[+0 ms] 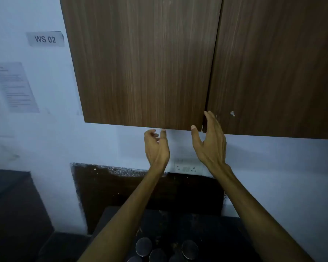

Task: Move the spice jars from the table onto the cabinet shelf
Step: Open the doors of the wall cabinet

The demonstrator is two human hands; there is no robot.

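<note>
Clearly nothing is shelved yet: the spice jars (167,250) sit grouped on the dark table (225,235) below. Farther up, the left hand (156,146) and right hand (210,140), both loose and empty, reach the closed cabinet doors (144,63).

1. Both cabinet doors (140,63) are closed.
2. Left hand (156,146) and right hand (210,142) reach up at their lower edge, fingers relaxed, holding nothing.
3. Jars (159,250) stand on the table (225,233) below.
</note>
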